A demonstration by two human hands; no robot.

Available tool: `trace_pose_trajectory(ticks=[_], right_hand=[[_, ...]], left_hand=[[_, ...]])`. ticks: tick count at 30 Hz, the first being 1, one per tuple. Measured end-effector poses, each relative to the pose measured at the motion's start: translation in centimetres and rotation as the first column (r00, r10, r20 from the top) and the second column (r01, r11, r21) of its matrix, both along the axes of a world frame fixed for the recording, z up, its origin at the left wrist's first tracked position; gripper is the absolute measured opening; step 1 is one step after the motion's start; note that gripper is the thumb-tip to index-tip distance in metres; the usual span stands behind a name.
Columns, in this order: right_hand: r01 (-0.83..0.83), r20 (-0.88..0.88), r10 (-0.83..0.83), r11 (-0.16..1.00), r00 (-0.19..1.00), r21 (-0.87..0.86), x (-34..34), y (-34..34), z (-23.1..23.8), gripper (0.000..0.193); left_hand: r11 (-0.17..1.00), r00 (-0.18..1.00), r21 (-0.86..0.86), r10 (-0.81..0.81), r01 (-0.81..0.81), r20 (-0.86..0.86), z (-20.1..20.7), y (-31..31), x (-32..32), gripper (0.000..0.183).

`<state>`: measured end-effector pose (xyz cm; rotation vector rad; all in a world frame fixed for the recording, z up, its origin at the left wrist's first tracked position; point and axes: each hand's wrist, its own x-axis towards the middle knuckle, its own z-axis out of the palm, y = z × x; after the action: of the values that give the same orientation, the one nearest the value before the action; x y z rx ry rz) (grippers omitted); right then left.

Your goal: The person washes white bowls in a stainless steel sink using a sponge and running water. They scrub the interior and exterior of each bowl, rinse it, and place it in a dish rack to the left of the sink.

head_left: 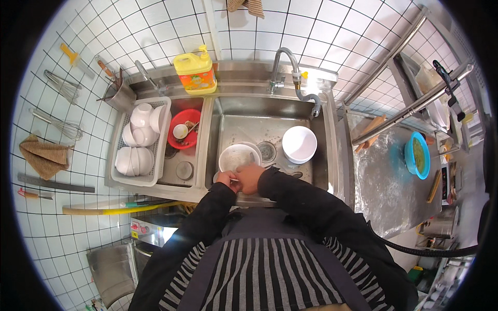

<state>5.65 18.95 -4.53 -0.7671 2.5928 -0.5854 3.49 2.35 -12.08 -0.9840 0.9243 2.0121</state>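
The steel sink basin (241,127) carries the work, its open room lying mostly along the back edge, where bare floor runs from the left wall toward the right; a narrower strip parts the white tub from the right wall. The dish basket (136,180) stands beyond the left edge, on the far side of a smaller basin holding a red bowl (188,116). The white tub (300,143) sits in the main basin's right half. The white bowl (236,157) lies near the front left corner, just beside the left wall, another bowl partly hidden behind it; between it and the tub is the round drain (267,151). At the bowl's near side, by the front edge, the right hand (250,178) and left hand (228,181) meet, fingers curled with narrow gaps; what they grip, if anything, I cannot tell.
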Motion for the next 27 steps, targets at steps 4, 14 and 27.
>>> trace_pose_trajectory(ticks=[4,14,27], right_hand=[[-0.106,0.082,0.093,0.978,0.992,0.177,-0.3,1.1,0.6,0.034],[-0.056,-0.115,0.054,0.998,0.992,-0.016,-0.9,1.0,-0.2,0.032],[0.012,-0.449,0.191,0.911,0.873,0.411,0.4,2.4,2.4,0.043]], left_hand=[[0.998,0.99,0.052,-0.032,0.04,-0.135,1.2,0.0,0.6,0.055],[0.986,0.988,0.146,-0.054,0.075,-0.142,-2.5,0.2,0.6,0.074],[0.989,0.957,0.097,-0.08,0.111,-0.28,2.3,0.6,1.4,0.069]])
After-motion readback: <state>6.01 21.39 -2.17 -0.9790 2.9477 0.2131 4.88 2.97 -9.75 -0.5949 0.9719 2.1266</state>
